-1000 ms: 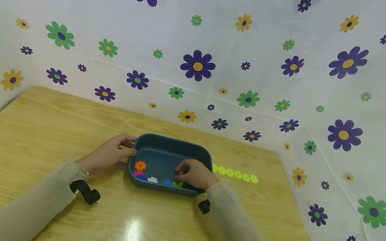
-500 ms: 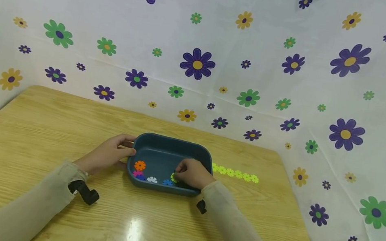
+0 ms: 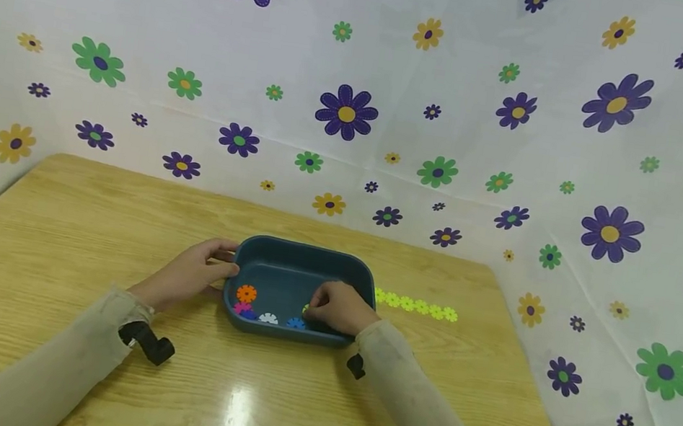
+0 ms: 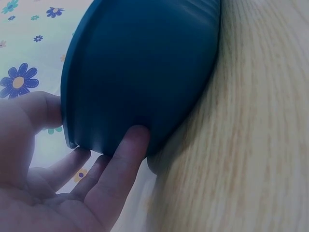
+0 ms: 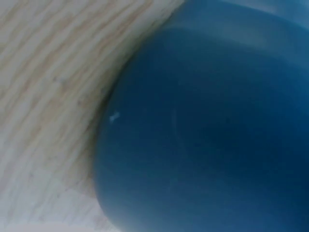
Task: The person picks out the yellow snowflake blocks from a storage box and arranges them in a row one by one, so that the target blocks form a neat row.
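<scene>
A dark blue-green plastic tray (image 3: pixel 280 274) stands on the table. My left hand (image 3: pixel 192 272) touches its left end; in the left wrist view, the fingers (image 4: pixel 126 154) rest against the outer wall near the rim. Inside the tray my right hand (image 3: pixel 341 308) pinches a yellow-green snowflake disc (image 3: pixel 305 309), mostly hidden by the fingertips. Also in the tray lie an orange disc (image 3: pixel 246 293), a pink disc (image 3: pixel 241 308), a dark blue disc (image 3: pixel 248 315), a white disc (image 3: pixel 268 318) and a blue disc (image 3: pixel 296 323). Only the tray's outside shows in the right wrist view.
On the table right of the tray, several yellow-green discs lie in a straight row (image 3: pixel 421 307). The wooden table (image 3: pixel 174 379) meets a white flower-printed cloth (image 3: pixel 347 170) at its back and sides.
My right hand has lifted a yellow-green disc slightly from the tray's near side, between thumb and fingers. The left hand stays at the tray's end. The head view shifts slightly.
</scene>
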`<state>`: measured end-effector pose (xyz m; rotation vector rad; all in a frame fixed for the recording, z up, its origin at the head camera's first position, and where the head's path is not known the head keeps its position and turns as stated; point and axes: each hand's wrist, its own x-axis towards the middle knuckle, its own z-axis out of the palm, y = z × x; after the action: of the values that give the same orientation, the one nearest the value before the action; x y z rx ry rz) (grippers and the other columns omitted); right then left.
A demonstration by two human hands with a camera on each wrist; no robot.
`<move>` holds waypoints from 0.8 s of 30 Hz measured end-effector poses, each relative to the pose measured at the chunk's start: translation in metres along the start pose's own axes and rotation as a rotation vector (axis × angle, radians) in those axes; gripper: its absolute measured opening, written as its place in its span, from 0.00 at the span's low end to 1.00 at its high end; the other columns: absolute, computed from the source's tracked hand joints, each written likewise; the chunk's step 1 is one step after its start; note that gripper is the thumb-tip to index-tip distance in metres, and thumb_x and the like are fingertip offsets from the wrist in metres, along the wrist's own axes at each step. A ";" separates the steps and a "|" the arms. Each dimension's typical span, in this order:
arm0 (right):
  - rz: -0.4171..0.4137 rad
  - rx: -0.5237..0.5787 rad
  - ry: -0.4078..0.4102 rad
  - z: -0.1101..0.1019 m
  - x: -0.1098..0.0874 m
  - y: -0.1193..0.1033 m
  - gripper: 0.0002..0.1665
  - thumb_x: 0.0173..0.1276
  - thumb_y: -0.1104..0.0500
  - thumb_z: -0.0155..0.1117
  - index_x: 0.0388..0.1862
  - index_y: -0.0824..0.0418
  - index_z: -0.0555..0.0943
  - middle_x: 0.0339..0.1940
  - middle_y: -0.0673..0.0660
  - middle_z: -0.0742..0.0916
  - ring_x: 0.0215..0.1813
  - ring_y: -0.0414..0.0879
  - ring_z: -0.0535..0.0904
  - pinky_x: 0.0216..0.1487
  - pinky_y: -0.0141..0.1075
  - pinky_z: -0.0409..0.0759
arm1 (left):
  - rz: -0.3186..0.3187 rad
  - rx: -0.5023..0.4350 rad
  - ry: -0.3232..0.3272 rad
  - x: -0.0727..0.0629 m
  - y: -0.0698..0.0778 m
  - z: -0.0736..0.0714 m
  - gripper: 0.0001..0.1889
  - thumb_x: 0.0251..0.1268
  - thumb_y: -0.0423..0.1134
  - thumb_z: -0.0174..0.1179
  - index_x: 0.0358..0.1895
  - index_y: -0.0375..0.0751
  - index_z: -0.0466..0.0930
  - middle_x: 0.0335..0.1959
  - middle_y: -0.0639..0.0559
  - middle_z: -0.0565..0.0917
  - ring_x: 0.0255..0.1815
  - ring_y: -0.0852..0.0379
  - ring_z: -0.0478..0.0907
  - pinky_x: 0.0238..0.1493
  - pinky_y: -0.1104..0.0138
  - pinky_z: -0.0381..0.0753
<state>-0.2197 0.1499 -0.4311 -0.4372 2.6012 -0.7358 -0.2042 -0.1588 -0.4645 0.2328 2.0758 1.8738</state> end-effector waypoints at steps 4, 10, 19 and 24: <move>0.001 0.009 0.006 0.000 0.001 -0.001 0.13 0.66 0.54 0.77 0.41 0.57 0.81 0.36 0.50 0.84 0.38 0.44 0.78 0.44 0.38 0.80 | 0.004 0.008 -0.001 0.000 0.000 -0.002 0.32 0.79 0.41 0.58 0.78 0.36 0.59 0.69 0.31 0.67 0.64 0.36 0.74 0.52 0.54 0.89; 0.004 -0.016 -0.024 0.000 0.000 -0.001 0.16 0.65 0.54 0.78 0.45 0.56 0.81 0.40 0.50 0.83 0.42 0.45 0.78 0.51 0.43 0.81 | 0.008 0.015 -0.006 0.000 0.000 -0.002 0.32 0.79 0.41 0.58 0.79 0.35 0.59 0.69 0.30 0.67 0.64 0.36 0.74 0.52 0.54 0.89; -0.004 -0.016 0.023 0.001 0.000 0.000 0.16 0.64 0.54 0.79 0.40 0.57 0.79 0.38 0.51 0.82 0.39 0.45 0.77 0.43 0.41 0.79 | -0.003 -0.003 0.005 -0.002 0.003 0.001 0.31 0.79 0.38 0.57 0.79 0.35 0.59 0.67 0.30 0.67 0.62 0.38 0.76 0.51 0.53 0.89; -0.020 0.059 0.086 -0.001 -0.002 -0.002 0.08 0.69 0.59 0.73 0.40 0.59 0.81 0.35 0.51 0.85 0.35 0.44 0.81 0.39 0.38 0.83 | -0.007 0.004 0.006 -0.002 0.003 0.000 0.31 0.79 0.39 0.57 0.79 0.36 0.59 0.68 0.31 0.68 0.62 0.38 0.76 0.51 0.54 0.89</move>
<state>-0.2184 0.1498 -0.4288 -0.4236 2.6501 -0.8541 -0.2022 -0.1588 -0.4610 0.2218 2.0822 1.8683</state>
